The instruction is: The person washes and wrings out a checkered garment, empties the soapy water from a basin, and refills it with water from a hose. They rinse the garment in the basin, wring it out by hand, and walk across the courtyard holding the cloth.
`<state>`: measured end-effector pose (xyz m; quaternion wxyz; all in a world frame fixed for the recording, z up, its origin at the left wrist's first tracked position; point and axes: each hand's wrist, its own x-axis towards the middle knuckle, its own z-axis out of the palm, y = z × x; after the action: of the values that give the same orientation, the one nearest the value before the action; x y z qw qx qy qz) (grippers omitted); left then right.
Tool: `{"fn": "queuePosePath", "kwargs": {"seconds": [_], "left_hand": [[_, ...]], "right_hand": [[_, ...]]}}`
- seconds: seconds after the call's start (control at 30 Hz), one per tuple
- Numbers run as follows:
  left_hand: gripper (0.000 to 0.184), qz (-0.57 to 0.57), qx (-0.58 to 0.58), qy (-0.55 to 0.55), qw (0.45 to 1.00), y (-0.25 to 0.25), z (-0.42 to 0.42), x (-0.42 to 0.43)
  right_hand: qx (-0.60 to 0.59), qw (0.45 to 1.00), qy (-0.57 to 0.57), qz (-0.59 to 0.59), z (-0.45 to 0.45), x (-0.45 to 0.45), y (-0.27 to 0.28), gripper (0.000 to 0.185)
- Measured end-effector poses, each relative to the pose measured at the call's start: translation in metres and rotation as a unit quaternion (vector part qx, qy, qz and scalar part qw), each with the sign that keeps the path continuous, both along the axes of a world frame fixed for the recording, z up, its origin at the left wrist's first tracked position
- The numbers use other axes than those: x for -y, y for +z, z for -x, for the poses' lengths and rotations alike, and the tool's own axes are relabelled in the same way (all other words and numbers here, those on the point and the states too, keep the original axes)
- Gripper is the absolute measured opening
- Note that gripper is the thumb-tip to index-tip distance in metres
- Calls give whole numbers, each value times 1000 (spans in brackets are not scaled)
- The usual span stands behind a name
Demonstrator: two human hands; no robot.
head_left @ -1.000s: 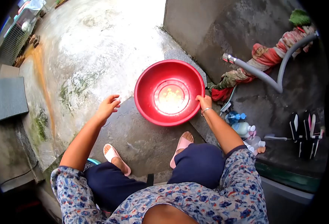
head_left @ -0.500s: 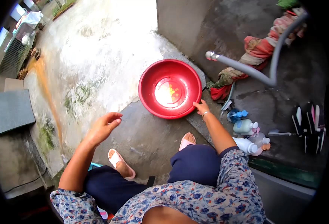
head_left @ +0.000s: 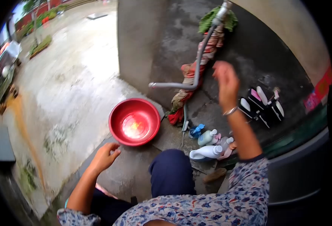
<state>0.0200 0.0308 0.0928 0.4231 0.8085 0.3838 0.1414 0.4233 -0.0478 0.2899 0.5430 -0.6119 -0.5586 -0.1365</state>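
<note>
Red basin: the red basin is set upright on the concrete floor, ahead of the knees, with its inside lit by a bright reflection.
Left hand: the left hand is held just beside the near left part of the basin's rim, its fingers loosely curled and the thumb parted from them; whether the rim is touched cannot be told.
Right hand: the right hand is stretched over the dark surface, well apart from the basin; it is blurred, but its fingers are seen extended and slightly bent. A bracelet is worn at the wrist.
Grey hose: the grey hose is bent sharply, its free end pointed toward the yard; its upper run is seen just left of the right hand.
Cloth: a red and tan cloth is bunched along the hose.
Bottles: a blue bottle, a pale green bottle and a white bottle are grouped between the basin and the right forearm.
Black holder: white and pink handles are carried by the black holder, right of the wrist.
</note>
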Motion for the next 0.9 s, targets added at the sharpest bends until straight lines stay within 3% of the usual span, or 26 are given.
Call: {"fn": "queuePosePath", "kwargs": {"seconds": [0.03, 0.07, 0.13, 0.23, 0.3, 0.63, 0.73, 0.8, 0.83, 0.9], "left_hand": [[32, -12, 1, 9, 1000, -9, 2, 1], [32, -27, -20, 1, 999, -8, 5, 7], [33, -58, -56, 2, 997, -27, 14, 10], [35, 5, -122, 29, 992, -49, 30, 10], [34, -16, -177, 7, 984, -57, 36, 8], [34, -2, -191, -5, 982, -53, 38, 7], [34, -13, -195, -24, 980, -58, 37, 7], [34, -37, -171, -34, 984, -60, 38, 7], [33, -30, -169, -28, 985, -59, 37, 8], [31, -33, -163, -45, 985, -66, 36, 8]], "right_hand": [[89, 993, -13, -70, -12, -22, 29, 22], [83, 994, 8, -65, -16, -38, 62, 29], [203, 970, -107, -79, -43, -74, 122, 36], [321, 918, -220, -77, -102, -139, 187, 56], [291, 924, -249, 11, -152, -174, 209, 49], [247, 937, -236, -67, -98, -144, 213, 29], [241, 951, -165, -101, -130, -149, 221, 27], [161, 986, -11, -30, -255, -177, 244, 39], [69, 997, 6, -22, -235, -172, 239, 32], [33, 998, 39, -38, -201, -161, 230, 33]]}}
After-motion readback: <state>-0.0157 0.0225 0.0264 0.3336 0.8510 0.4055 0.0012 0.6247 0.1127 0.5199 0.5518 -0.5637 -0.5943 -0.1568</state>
